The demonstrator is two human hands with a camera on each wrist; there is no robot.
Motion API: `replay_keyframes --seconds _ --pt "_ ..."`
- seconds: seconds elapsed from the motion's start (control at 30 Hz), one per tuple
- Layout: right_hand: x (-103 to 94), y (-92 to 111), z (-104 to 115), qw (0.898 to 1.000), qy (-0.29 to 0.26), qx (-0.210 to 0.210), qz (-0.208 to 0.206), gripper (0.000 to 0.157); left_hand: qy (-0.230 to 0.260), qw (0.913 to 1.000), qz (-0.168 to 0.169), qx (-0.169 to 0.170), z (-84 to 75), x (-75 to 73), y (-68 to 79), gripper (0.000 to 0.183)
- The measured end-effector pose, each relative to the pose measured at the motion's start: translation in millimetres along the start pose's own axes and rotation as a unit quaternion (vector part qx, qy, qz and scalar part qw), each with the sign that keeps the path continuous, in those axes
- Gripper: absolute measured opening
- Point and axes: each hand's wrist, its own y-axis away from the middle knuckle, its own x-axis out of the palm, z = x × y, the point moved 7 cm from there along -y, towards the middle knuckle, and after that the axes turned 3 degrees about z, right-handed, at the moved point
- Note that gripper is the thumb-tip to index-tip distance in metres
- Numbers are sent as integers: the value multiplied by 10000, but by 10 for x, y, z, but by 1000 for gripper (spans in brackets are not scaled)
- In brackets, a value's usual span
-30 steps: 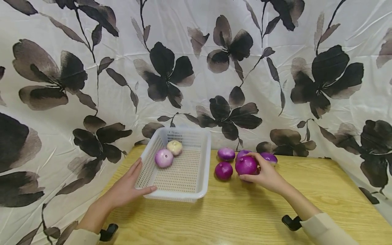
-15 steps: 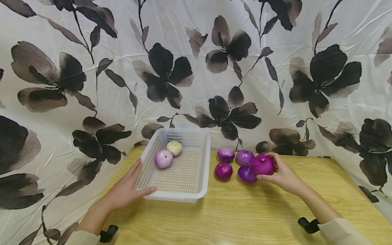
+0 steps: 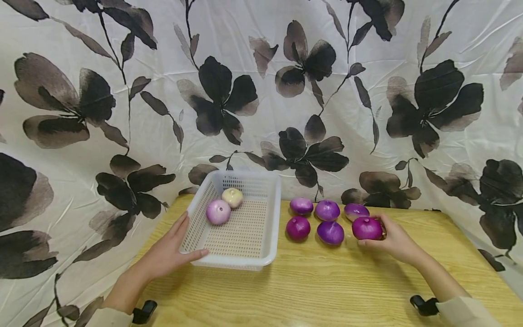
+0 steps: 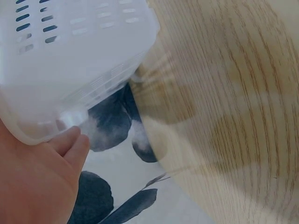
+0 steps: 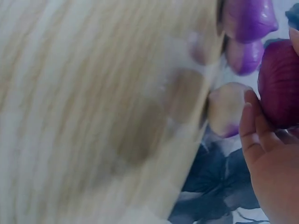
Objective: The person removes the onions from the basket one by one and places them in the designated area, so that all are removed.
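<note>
My right hand (image 3: 394, 240) grips a dark magenta onion (image 3: 366, 228) low at the right end of a group of purple onions. In the right wrist view the fingers curve round this onion (image 5: 280, 84), which is partly cut off by the frame edge. Just behind it lies a paler purple onion (image 3: 356, 211). My left hand (image 3: 171, 247) holds the near left corner of a white plastic basket (image 3: 271, 240), thumb over the rim and fingers along the side. Inside the basket are a light purple onion (image 3: 218, 212) and a yellowish white onion (image 3: 233, 198).
To the right of the basket, two purple onions (image 3: 301, 206) (image 3: 327, 210) sit at the back, with a magenta onion (image 3: 298, 228) and a violet onion (image 3: 330, 233) in front. A floral cloth (image 3: 245, 150) hangs behind the wooden table (image 3: 286, 290).
My right hand has carried the magenta onion rightward, from over the middle of the group to its right end, and lowered it. The left hand and basket have stayed in place.
</note>
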Motion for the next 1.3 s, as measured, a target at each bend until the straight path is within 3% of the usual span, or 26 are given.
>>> replay_keyframes --seconds 0.27,0.6,1.13,1.3 --pt "144 8 -166 9995 149 27 265 73 -17 10000 -20 -6 -12 -11 10 122" --pt "255 -39 -339 9970 105 472 597 77 14 10000 -11 14 -3 10 17 120" --pt "263 -84 -323 9972 278 361 596 75 -14 10000 -24 -2 -7 -4 -11 120" --pt "264 -72 -287 9973 251 243 646 84 5 10000 -55 36 -11 -9 -3 122"
